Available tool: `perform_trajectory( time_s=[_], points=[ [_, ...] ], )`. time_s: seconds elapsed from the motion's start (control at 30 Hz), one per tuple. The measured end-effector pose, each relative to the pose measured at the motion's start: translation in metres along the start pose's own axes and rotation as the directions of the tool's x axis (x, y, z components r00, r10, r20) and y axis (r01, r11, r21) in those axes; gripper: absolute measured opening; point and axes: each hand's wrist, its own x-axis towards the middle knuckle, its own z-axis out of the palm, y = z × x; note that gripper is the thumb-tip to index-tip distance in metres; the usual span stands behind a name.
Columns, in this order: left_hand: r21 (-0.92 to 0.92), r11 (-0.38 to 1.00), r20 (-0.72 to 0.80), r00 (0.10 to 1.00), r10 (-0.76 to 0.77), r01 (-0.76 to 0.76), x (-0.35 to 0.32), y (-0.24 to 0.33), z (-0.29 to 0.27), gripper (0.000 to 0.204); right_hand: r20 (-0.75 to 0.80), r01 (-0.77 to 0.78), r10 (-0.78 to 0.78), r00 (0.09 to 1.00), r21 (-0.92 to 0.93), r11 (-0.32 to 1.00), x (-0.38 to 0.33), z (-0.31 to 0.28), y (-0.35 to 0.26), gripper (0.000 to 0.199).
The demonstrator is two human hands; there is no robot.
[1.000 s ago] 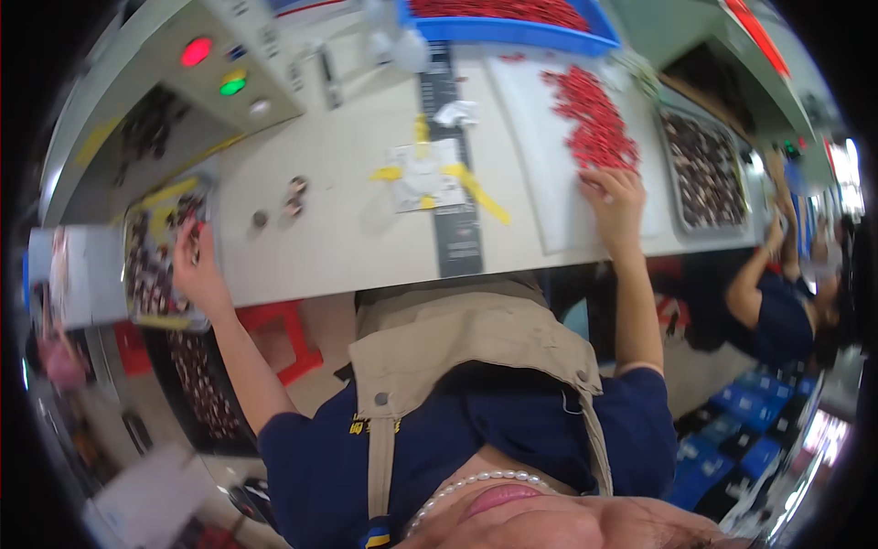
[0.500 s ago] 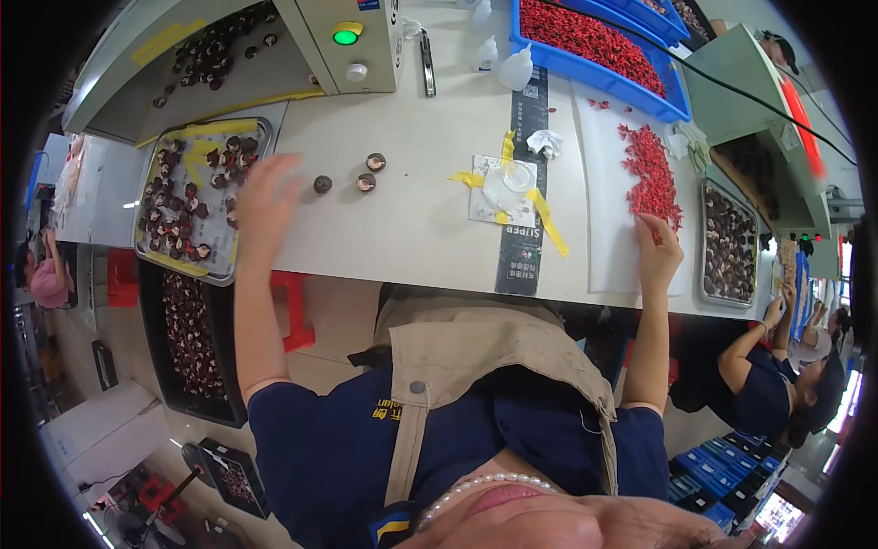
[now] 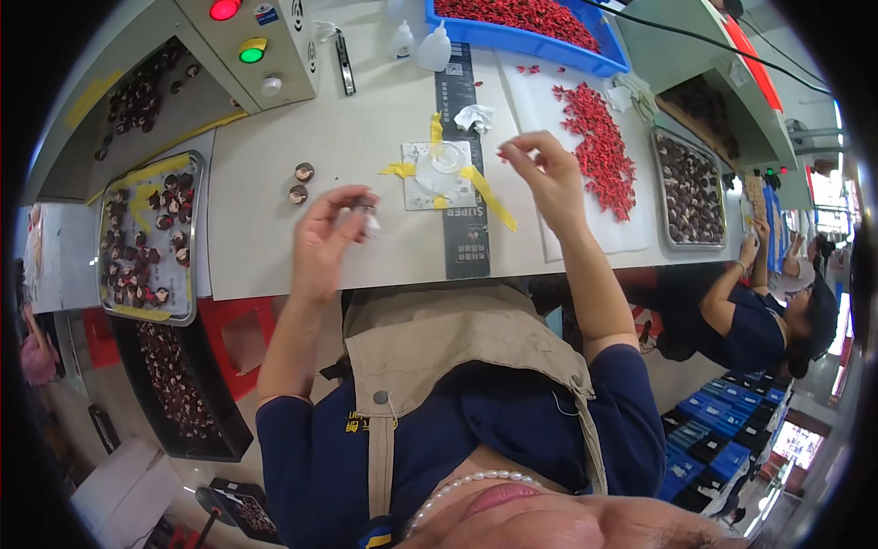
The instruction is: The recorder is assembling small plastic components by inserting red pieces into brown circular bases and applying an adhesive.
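Between the fingers of my left hand (image 3: 325,240) is a small dark brown ball with a pale patch; something whitish shows at the fingertips. Two more dark brown balls with pale faces (image 3: 304,171) lie on the table beyond that hand. My right hand (image 3: 547,178) is raised over the table, its thumb and finger pinching a small red piece (image 3: 502,156). Just left of it, a shallow clear round dish (image 3: 446,157) rests on a square pale plate (image 3: 416,190) fixed with yellow tape. A loose pile of red pieces (image 3: 599,151) lies on a white sheet to the right.
Metal trays of brown balls stand at left (image 3: 196,238) and right (image 3: 660,197). A blue bin (image 3: 549,46) of red pieces, white squeeze bottles (image 3: 433,48) and a crumpled tissue (image 3: 475,118) are farther back. A machine (image 3: 265,64) with lit buttons stands back left.
My left hand has moved right from beside the tray and taken one of three balls off the table. My right hand has left the red pile with a red piece, moving toward the dish.
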Motion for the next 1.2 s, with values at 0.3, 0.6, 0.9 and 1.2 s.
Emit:
perform_trajectory(
  time_s=[0.3,0.6,0.9,1.2],
  points=[
    [-0.233,0.945,0.147,0.969,-0.198,0.229,-0.001,-0.033,0.037,0.027,0.022,0.276,-0.279,0.96,-0.25,0.928,0.02,0.03,-0.02,0.006],
    [-0.313,0.913,0.164,0.962,-0.218,0.261,0.0,-0.03,0.029,0.03,0.103,0.388,-0.382,0.918,-0.428,0.816,0.022,0.043,-0.024,0.007],
    [-0.346,0.899,0.178,0.959,-0.219,0.27,0.0,-0.031,0.026,0.03,0.16,0.471,-0.458,0.875,-0.507,0.722,0.023,0.049,-0.026,0.01],
    [-0.49,0.816,0.194,0.951,-0.239,0.305,0.005,-0.032,0.047,0.029,0.128,0.385,-0.364,0.923,-0.276,0.881,0.026,0.038,-0.034,0.008]
  ],
)
